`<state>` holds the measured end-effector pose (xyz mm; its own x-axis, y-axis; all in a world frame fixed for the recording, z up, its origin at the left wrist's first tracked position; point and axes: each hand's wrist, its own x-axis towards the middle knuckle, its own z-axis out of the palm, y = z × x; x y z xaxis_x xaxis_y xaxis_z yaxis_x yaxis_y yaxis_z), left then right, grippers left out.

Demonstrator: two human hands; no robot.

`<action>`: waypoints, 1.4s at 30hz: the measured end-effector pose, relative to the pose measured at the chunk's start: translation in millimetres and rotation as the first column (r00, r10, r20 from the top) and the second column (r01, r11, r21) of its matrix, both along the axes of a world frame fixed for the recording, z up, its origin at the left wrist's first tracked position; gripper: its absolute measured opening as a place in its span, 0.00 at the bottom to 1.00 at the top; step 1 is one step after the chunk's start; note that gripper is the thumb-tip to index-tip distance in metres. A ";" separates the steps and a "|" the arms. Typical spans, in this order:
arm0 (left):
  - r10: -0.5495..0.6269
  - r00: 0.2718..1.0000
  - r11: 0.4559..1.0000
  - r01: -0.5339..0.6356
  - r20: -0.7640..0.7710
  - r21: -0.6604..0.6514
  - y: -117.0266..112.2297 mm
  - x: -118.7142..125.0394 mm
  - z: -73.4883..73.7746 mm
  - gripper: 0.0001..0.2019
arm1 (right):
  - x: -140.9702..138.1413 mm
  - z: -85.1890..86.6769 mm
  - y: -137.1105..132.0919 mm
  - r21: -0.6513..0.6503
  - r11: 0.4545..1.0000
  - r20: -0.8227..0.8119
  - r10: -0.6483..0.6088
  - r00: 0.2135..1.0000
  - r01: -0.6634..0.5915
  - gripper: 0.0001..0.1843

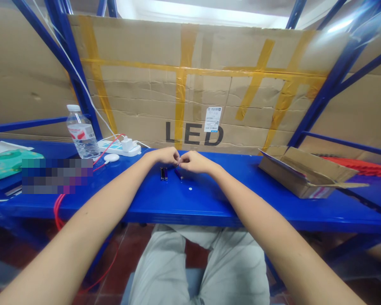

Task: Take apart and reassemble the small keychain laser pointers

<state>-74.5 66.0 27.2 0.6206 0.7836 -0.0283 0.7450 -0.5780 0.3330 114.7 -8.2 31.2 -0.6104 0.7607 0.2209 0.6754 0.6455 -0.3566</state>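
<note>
My left hand (169, 156) and my right hand (193, 162) meet over the blue table (209, 203), fingertips pinched together. Between them is something tiny, with a small glint, too small to name. Just below my left hand, two short dark cylinders that look like batteries (164, 174) lie side by side. Another dark, slim piece (179, 173) lies slanted under my fingertips, partly hidden by them. Nearer the front edge sits a small white round disc (190, 189).
On the left stand a water bottle (82, 133) and a white power strip (119, 147) with plugs; a white round pad (111, 158) and red cable (59, 207) lie near. An open cardboard box (301, 173) is at right. A large taped carton (146, 97) stands behind.
</note>
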 end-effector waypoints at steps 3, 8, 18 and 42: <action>0.022 1.000 1.000 -0.022 0.001 0.008 -4.9 2.4 2.6 0.11 | 8.9 -4.5 14.1 0.021 0.991 -0.091 -0.127 0.988 0.129 0.09; 0.064 0.998 0.997 -0.064 0.013 0.035 -14.8 -3.1 19.8 0.11 | 13.9 -11.4 25.5 0.054 0.983 -0.083 -0.173 0.981 0.178 0.09; -0.106 0.988 0.964 0.075 -0.111 -0.256 -43.2 14.5 29.7 0.14 | 29.5 1.5 25.2 -0.027 0.989 0.126 -0.138 0.982 0.142 0.13; 0.222 0.900 0.962 -0.266 0.374 0.069 -61.4 53.7 19.4 0.05 | 44.8 12.8 23.1 -0.516 0.849 -0.403 -0.354 0.844 0.110 0.06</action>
